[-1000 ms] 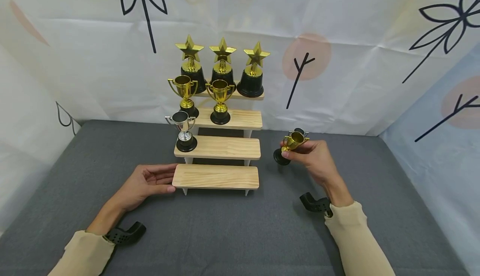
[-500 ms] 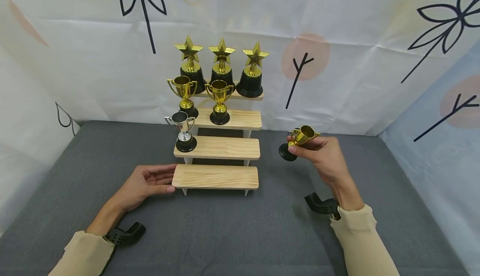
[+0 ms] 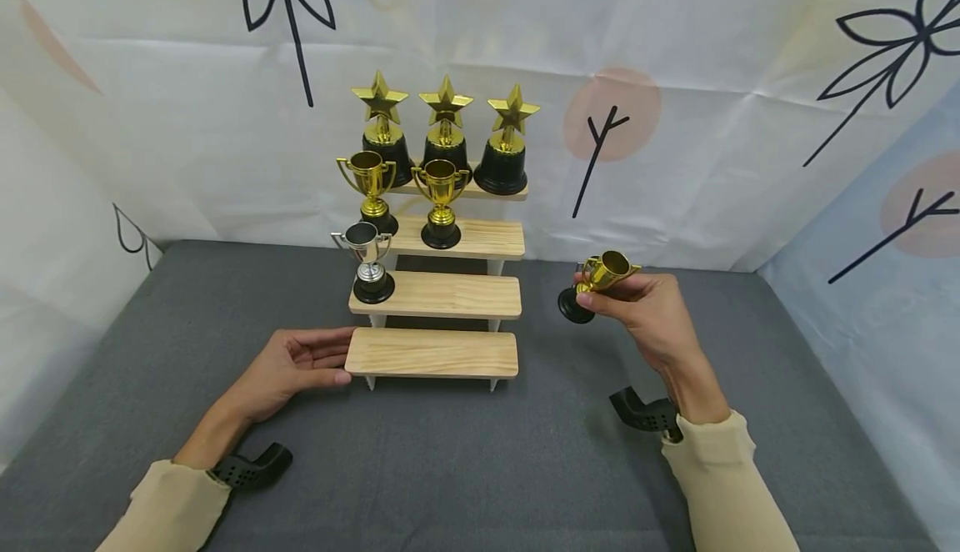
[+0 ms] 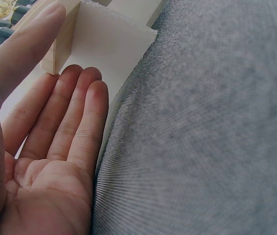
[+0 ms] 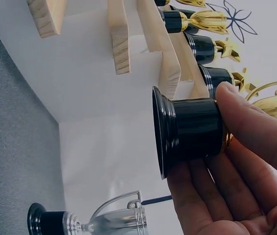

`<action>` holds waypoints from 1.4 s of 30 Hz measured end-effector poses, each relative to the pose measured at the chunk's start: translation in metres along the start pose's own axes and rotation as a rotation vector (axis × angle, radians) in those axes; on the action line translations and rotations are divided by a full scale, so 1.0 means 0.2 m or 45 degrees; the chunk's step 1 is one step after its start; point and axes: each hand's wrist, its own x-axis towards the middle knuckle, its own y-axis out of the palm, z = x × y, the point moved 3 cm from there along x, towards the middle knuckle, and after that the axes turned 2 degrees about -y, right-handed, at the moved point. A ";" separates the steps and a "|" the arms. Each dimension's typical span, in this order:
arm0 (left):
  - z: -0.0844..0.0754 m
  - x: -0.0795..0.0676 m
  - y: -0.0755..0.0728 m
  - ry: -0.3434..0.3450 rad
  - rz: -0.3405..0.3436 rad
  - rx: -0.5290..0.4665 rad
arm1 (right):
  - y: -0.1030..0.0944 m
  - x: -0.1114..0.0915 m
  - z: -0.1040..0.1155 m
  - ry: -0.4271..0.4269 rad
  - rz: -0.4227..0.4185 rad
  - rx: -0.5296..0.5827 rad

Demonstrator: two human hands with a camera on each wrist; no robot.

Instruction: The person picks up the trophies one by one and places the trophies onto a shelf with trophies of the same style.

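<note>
My right hand (image 3: 651, 318) holds a gold trophy cup (image 3: 611, 265) between thumb and fingers, tilted, to the right of the stepped wooden shelf (image 3: 431, 353). In the right wrist view its black base (image 5: 197, 128) faces left, and the thumb presses near the stem. A silver trophy cup (image 5: 119, 221) stands on the table behind; the gold cup mostly hides it in the head view. My left hand (image 3: 288, 373) rests at the left end of the lowest step. Its fingers (image 4: 82, 122) are extended, lying by the shelf's white side support in the left wrist view.
Three gold star trophies (image 3: 446, 110) line the top step. Two gold cups (image 3: 441, 185) occupy the second step's left and middle. Another silver cup (image 3: 369, 252) stands at the left of the third step. A printed cloth backdrop (image 3: 697, 160) rises behind the grey table (image 3: 450, 469).
Over the last second my right hand has moved slightly right and upward with the gold trophy cup, then stayed almost still. My left hand and the shelf have not moved.
</note>
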 end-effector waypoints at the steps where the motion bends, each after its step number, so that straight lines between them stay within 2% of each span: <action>1: 0.00 0.00 0.00 -0.001 0.002 0.000 | 0.00 0.00 0.00 -0.003 0.001 0.005; 11: 0.00 0.00 0.00 -0.013 -0.009 0.009 | 0.00 0.02 0.04 -0.030 -0.005 -0.005; 16: 0.00 0.00 -0.01 -0.001 0.000 -0.005 | 0.02 0.05 0.08 -0.013 0.015 -0.047; 21: 0.00 0.00 -0.01 -0.004 0.000 -0.013 | 0.05 0.10 0.13 -0.017 0.040 -0.017; 31: 0.00 0.00 0.00 -0.006 0.003 -0.016 | 0.12 0.20 0.21 -0.044 0.095 -0.012; 42: 0.00 0.00 0.00 -0.012 -0.004 0.001 | 0.22 0.30 0.26 -0.026 0.073 0.009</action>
